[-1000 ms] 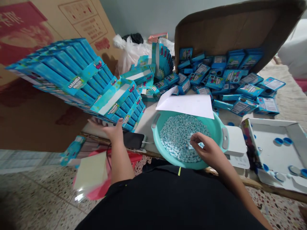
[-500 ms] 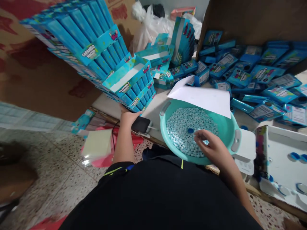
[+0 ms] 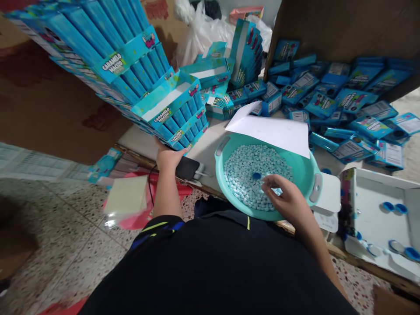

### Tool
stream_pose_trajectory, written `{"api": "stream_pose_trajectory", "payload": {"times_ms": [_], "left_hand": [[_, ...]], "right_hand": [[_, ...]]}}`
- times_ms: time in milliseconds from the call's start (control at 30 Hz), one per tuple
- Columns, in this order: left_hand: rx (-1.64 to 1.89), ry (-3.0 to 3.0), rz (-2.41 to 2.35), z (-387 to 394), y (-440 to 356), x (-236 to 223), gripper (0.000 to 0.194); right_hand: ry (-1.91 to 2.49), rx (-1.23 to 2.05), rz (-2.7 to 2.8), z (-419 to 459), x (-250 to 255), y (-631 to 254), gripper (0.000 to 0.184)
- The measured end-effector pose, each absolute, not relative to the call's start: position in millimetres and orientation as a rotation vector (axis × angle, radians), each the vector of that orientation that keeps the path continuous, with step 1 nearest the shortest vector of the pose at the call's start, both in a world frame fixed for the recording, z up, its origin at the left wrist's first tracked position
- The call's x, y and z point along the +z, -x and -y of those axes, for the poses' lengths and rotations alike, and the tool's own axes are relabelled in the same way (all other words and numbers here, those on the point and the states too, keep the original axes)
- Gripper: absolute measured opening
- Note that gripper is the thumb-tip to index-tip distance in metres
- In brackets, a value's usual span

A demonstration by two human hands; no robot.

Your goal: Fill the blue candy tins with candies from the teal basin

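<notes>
My left hand [image 3: 168, 158] is at the bottom near corner of a tall, leaning stack of blue candy display boxes [image 3: 160, 111] labelled "Caramelo Macizo". Its thumb lies along the front of the lowest box, and the other fingers are partly hidden behind it. Over a turquoise basin [image 3: 303, 175], my right hand [image 3: 284, 192] has its fingers curled together, just above many pale blue candies [image 3: 244, 175]. Whatever is between those fingertips is too small to make out. A dark blue cap [image 3: 256, 176] rests on the candies just left of the fingertips.
White paper [image 3: 272, 131] covers the basin's far rim. Many blue packets [image 3: 348, 105] are heaped at the back right. A white scale [image 3: 328, 194] and an open box [image 3: 387, 192] with blue caps stand to the right. A black power bank [image 3: 187, 168] lies by the table edge.
The whole scene has shifted slightly left as the camera turned. My left hand stays at the stack, and my right hand stays over the candies, its fingers still curled.
</notes>
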State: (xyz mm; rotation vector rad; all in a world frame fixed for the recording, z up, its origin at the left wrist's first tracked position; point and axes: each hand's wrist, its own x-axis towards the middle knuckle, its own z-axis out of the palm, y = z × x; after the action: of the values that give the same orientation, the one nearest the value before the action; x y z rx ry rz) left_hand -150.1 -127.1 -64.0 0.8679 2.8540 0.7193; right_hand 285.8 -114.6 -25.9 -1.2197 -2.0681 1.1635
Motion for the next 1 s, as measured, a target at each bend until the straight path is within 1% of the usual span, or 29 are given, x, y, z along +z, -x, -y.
{"api": "stream_pose_trajectory", "payload": {"times_ms": [67,233,567,733,1000], "left_hand": [[0.725,-0.859,-2.862,125,158,-66,0.131],[0.768,-0.859,-2.872,118,167,-73,0.133],[0.676,-0.848,-2.854,115,169,-79,0.108],[0.667,-0.745,-2.801,111,176,-80,0.114],[0.622,-0.758,-2.893,104,167,-83,0.116]], "right_hand": [[1.234,1.16,2.045,116,-25,-287,0.022],[1.23,1.162,2.061,116,-27,-290,0.024],[1.196,1.113,2.059,119,-30,-291,0.025],[1.179,1.149,2.055,121,-28,-290,0.026],[1.141,1.271,2.21,115,-32,-292,0.028]]}}
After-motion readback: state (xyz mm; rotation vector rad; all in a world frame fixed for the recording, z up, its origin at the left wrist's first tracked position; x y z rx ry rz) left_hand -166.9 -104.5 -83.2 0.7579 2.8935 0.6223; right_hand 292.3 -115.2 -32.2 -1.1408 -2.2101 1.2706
